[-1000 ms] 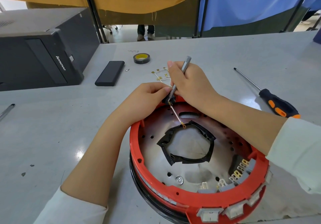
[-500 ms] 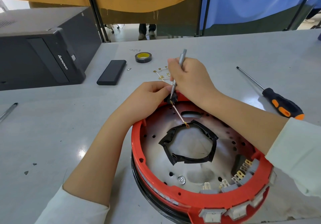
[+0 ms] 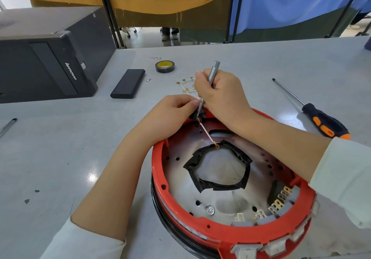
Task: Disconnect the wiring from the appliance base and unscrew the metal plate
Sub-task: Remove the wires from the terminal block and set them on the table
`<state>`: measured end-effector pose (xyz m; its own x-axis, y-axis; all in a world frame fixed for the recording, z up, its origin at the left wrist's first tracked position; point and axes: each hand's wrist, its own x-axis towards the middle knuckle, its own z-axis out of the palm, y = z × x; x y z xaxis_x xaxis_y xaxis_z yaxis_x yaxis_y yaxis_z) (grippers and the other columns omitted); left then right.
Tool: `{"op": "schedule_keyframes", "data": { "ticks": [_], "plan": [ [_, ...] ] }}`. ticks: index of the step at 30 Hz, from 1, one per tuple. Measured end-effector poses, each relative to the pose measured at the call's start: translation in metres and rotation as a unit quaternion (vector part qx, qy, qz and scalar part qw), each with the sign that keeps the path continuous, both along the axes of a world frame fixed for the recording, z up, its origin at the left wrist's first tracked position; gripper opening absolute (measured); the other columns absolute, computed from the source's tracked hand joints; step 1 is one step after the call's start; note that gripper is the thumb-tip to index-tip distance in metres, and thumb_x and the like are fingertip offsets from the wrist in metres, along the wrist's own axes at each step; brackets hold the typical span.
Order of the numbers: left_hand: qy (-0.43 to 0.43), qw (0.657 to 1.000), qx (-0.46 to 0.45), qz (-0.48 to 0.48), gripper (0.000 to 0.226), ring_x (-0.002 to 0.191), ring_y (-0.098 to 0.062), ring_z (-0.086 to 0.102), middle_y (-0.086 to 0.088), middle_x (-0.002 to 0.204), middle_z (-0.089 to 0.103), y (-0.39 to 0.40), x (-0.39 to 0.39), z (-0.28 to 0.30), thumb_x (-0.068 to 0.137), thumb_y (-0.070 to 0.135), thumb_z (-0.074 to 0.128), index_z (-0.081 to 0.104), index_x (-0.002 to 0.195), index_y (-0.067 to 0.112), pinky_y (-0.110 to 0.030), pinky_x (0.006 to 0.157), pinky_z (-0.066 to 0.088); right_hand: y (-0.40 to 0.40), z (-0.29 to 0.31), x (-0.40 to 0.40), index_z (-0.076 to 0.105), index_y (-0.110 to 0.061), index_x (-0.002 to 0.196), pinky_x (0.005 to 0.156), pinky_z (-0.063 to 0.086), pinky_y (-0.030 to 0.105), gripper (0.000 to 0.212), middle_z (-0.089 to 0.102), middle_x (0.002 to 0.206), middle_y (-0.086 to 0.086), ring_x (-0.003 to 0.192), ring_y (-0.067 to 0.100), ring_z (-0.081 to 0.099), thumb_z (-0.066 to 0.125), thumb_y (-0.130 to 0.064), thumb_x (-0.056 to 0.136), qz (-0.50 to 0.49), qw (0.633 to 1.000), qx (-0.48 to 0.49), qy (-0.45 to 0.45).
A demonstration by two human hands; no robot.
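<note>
Grey tabletop (image 3: pixel 60 148) carries the red appliance base (image 3: pixel 200 232), at whose far rim the left hand (image 3: pixel 168 116) pinches a black connector (image 3: pixel 197 115) while the right hand (image 3: pixel 222 98) grips a silver screwdriver (image 3: pixel 211 76), tip down on it.

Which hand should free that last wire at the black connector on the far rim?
Right, likely. The right hand already grips the slim silver screwdriver, tip at the black connector; the left hand only steadies that connector.
</note>
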<state>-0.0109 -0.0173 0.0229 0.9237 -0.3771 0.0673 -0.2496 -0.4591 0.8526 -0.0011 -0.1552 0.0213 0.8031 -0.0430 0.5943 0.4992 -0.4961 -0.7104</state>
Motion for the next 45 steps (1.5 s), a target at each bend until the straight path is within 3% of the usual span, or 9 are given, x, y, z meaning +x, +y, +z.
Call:
{"op": "schedule_keyframes", "data": {
  "ticks": [8, 17, 21, 26, 28, 31, 34, 37, 45],
  "plan": [
    [0.001, 1.0, -0.007, -0.006, 0.026, 0.07, 0.002, 0.054, 0.006, 0.083, 0.07, 0.001, -0.002, 0.001, 0.098, 0.027, 0.046, 0.07, 0.086, 0.026, -0.005, 0.065, 0.039, -0.001, -0.003, -0.004, 0.028, -0.026, 0.051, 0.046, 0.027, 0.011, 0.048, 0.036, 0.042, -0.013, 0.044, 0.003, 0.036, 0.051, -0.018, 0.092, 0.002, 1.0, 0.005, -0.027],
    [0.005, 1.0, 0.0, -0.006, 0.028, 0.073, -0.009, 0.05, -0.013, 0.094, 0.068, 0.002, -0.001, 0.0, 0.098, 0.028, 0.045, 0.069, 0.085, 0.022, -0.015, 0.064, 0.039, -0.001, -0.007, -0.003, 0.032, -0.02, 0.052, 0.049, 0.032, 0.009, 0.046, 0.045, 0.042, -0.02, 0.052, -0.011, 0.05, 0.049, -0.014, 0.095, 0.011, 1.0, -0.027, -0.003],
    [-0.001, 1.0, 0.007, -0.007, 0.029, 0.07, -0.008, 0.048, -0.015, 0.093, 0.066, 0.002, -0.001, 0.001, 0.098, 0.03, 0.045, 0.067, 0.08, 0.025, -0.014, 0.062, 0.037, -0.003, -0.002, 0.0, 0.033, -0.019, 0.053, 0.05, 0.031, 0.012, 0.047, 0.042, 0.043, -0.011, 0.049, -0.003, 0.047, 0.045, -0.019, 0.098, 0.02, 0.998, -0.048, 0.02],
    [0.007, 1.0, 0.012, 0.0, 0.03, 0.071, -0.011, 0.049, -0.013, 0.086, 0.067, 0.002, -0.001, 0.0, 0.096, 0.028, 0.044, 0.069, 0.083, 0.017, -0.026, 0.068, 0.041, -0.002, -0.001, -0.007, 0.038, -0.022, 0.051, 0.053, 0.031, 0.02, 0.049, 0.045, 0.047, -0.006, 0.049, 0.006, 0.046, 0.039, -0.034, 0.099, 0.027, 0.98, -0.192, 0.035],
    [0.003, 1.0, 0.007, -0.001, 0.029, 0.07, -0.011, 0.052, -0.01, 0.088, 0.069, 0.001, -0.001, 0.0, 0.097, 0.028, 0.045, 0.07, 0.085, 0.018, -0.025, 0.07, 0.043, -0.003, 0.001, -0.006, 0.042, -0.018, 0.053, 0.054, 0.033, 0.023, 0.05, 0.045, 0.047, -0.006, 0.049, 0.008, 0.046, 0.04, -0.032, 0.1, 0.027, 0.987, -0.15, 0.042],
    [-0.002, 1.0, 0.005, 0.0, 0.027, 0.074, -0.004, 0.058, 0.003, 0.085, 0.07, 0.001, 0.0, 0.0, 0.097, 0.03, 0.047, 0.071, 0.089, 0.021, -0.012, 0.071, 0.042, -0.004, 0.006, 0.0, 0.045, -0.019, 0.054, 0.052, 0.034, 0.012, 0.047, 0.047, 0.043, -0.01, 0.047, 0.002, 0.049, 0.041, -0.026, 0.101, 0.02, 0.998, -0.039, 0.038],
    [-0.003, 1.0, 0.003, -0.004, 0.027, 0.069, 0.004, 0.055, 0.011, 0.08, 0.068, 0.0, 0.001, 0.0, 0.097, 0.028, 0.047, 0.071, 0.087, 0.022, -0.005, 0.067, 0.04, -0.002, 0.003, -0.001, 0.048, -0.012, 0.059, 0.049, 0.034, 0.011, 0.045, 0.047, 0.047, -0.007, 0.046, 0.003, 0.049, 0.042, -0.027, 0.101, 0.029, 0.998, -0.034, 0.037],
    [-0.008, 1.0, 0.007, -0.006, 0.026, 0.074, 0.001, 0.056, 0.008, 0.084, 0.069, 0.001, 0.001, 0.001, 0.098, 0.028, 0.046, 0.07, 0.088, 0.024, -0.009, 0.071, 0.041, -0.001, 0.002, -0.003, 0.049, -0.008, 0.061, 0.05, 0.034, 0.01, 0.043, 0.047, 0.049, -0.004, 0.049, 0.004, 0.048, 0.043, -0.025, 0.1, 0.023, 0.999, -0.036, 0.018],
    [-0.002, 1.0, 0.005, -0.002, 0.027, 0.086, -0.012, 0.061, -0.001, 0.095, 0.071, 0.0, 0.0, 0.0, 0.098, 0.028, 0.045, 0.071, 0.095, 0.021, -0.016, 0.078, 0.043, 0.0, 0.002, -0.007, 0.037, -0.021, 0.059, 0.047, 0.031, 0.02, 0.041, 0.041, 0.049, 0.004, 0.05, 0.018, 0.042, 0.044, -0.024, 0.099, 0.028, 0.998, -0.059, -0.022]
  ]
}}
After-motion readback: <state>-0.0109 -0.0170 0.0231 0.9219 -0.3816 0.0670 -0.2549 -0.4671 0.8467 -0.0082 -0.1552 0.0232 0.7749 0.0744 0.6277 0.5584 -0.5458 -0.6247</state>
